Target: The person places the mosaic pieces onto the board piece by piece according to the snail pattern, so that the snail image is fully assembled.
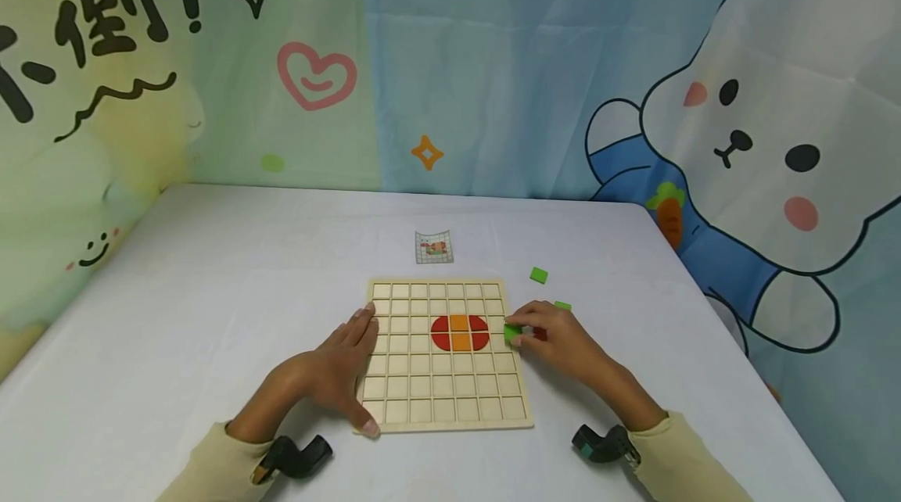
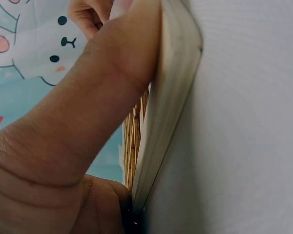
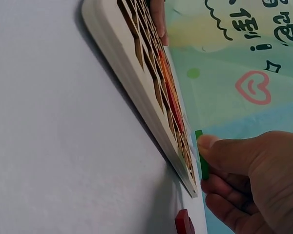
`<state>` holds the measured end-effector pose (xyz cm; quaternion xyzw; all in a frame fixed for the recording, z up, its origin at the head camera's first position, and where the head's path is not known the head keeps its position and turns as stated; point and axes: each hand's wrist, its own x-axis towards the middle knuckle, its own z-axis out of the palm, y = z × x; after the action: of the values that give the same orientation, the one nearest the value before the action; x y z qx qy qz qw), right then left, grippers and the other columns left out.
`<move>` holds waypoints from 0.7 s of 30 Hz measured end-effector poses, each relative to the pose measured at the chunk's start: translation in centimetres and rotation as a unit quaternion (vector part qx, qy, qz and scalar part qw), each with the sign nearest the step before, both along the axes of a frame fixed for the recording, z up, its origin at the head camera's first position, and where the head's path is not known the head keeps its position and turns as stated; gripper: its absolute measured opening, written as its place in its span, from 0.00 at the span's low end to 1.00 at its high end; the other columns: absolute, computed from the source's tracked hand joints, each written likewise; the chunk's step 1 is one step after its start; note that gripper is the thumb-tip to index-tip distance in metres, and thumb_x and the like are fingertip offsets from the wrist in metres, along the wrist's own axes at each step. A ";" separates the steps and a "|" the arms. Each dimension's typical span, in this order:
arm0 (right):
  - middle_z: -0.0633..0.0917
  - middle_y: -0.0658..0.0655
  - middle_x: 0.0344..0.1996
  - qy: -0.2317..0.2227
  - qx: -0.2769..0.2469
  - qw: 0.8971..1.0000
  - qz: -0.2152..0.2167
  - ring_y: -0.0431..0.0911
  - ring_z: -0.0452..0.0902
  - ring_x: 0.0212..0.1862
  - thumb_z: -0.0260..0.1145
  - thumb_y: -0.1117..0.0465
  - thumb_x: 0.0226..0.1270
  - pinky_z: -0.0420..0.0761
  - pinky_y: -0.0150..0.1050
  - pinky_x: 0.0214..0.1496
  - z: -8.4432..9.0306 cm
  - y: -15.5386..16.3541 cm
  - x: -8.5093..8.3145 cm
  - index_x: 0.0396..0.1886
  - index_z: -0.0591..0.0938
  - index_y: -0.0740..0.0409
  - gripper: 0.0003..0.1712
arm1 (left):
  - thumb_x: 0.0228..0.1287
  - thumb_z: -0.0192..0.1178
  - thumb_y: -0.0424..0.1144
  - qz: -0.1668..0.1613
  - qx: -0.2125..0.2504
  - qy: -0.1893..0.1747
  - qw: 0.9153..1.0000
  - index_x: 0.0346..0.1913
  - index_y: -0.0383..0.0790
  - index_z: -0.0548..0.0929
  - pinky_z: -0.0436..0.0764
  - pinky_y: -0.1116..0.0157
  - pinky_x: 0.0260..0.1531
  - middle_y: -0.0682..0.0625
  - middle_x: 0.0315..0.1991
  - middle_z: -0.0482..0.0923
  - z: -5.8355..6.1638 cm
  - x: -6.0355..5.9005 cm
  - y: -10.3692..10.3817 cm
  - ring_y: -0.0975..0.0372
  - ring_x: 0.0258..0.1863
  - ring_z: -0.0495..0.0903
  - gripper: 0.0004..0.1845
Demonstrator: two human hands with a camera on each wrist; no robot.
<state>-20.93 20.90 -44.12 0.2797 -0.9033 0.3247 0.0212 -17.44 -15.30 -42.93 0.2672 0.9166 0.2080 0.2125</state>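
A wooden grid board (image 1: 415, 387) lies flat on the table. In its upper middle, orange square tiles (image 1: 460, 342) sit between red rounded tiles (image 1: 479, 324). My left hand (image 1: 331, 373) rests along the board's left side, its fingers extended and its thumb (image 2: 112, 63) against the front left corner. At the right edge, my right hand (image 1: 556, 334) pinches a green tile (image 3: 203, 156) between thumb and fingers, held just above the board. Beneath that hand, a red piece (image 3: 184, 223) lies on the table, mostly hidden in the head view.
Beyond the board lies a small pattern card (image 1: 433, 248) with a coloured picture on a grid. To the right are two more green tiles, one farther back (image 1: 539, 275) and one (image 1: 563, 305) partly behind the right hand. A printed curtain (image 1: 479, 72) hangs behind the white table (image 1: 281, 252).
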 end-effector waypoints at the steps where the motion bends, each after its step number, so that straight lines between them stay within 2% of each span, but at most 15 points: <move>1: 0.83 0.55 0.45 -0.006 0.001 1.000 0.000 0.45 0.73 0.37 0.72 0.66 0.59 0.76 0.34 0.35 0.0 -0.1 0.1 0.48 0.86 0.64 0.16 | 0.30 0.78 0.66 0.000 0.004 -0.001 1.000 0.74 0.23 0.41 0.43 0.46 0.70 0.32 0.75 0.29 0.1 0.0 0.0 0.43 0.74 0.32 0.79; 5: 0.82 0.54 0.46 -0.021 0.008 1.000 0.001 0.46 0.74 0.43 0.72 0.65 0.60 0.77 0.34 0.37 -0.1 -0.6 0.3 0.49 0.86 0.62 0.16 | 0.30 0.78 0.66 0.000 0.002 -0.003 1.000 0.74 0.24 0.41 0.43 0.47 0.70 0.33 0.76 0.28 0.1 0.1 0.0 0.44 0.75 0.31 0.79; 11: 0.81 0.54 0.46 -0.022 0.020 1.000 0.005 0.45 0.73 0.44 0.72 0.66 0.60 0.76 0.33 0.36 -0.2 -1.1 0.5 0.50 0.86 0.60 0.16 | 0.29 0.77 0.68 -0.005 0.004 -0.003 1.000 0.75 0.25 0.41 0.41 0.47 0.70 0.34 0.76 0.27 -0.2 0.0 -0.1 0.45 0.75 0.30 0.80; 18: 0.81 0.53 0.45 0.032 0.028 0.998 0.034 0.50 0.76 0.50 0.73 0.66 0.59 0.79 0.45 0.49 -0.4 -1.6 0.3 0.48 0.87 0.61 0.16 | 0.31 0.78 0.65 -0.008 0.007 -0.007 1.000 0.74 0.23 0.40 0.43 0.45 0.69 0.31 0.75 0.28 0.2 0.1 0.0 0.42 0.74 0.31 0.78; 21: 0.80 0.53 0.45 0.037 0.026 0.998 0.049 0.50 0.75 0.51 0.72 0.66 0.60 0.78 0.47 0.50 -0.3 -1.9 0.3 0.49 0.86 0.63 0.16 | 0.32 0.78 0.65 -0.006 0.001 -0.005 1.000 0.74 0.23 0.40 0.43 0.45 0.70 0.32 0.75 0.28 0.4 0.2 0.1 0.42 0.74 0.31 0.78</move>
<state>-20.61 19.00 -44.45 0.3354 -0.8954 0.2911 0.0312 -17.22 -15.24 -42.51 0.2718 0.9137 0.2090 0.2184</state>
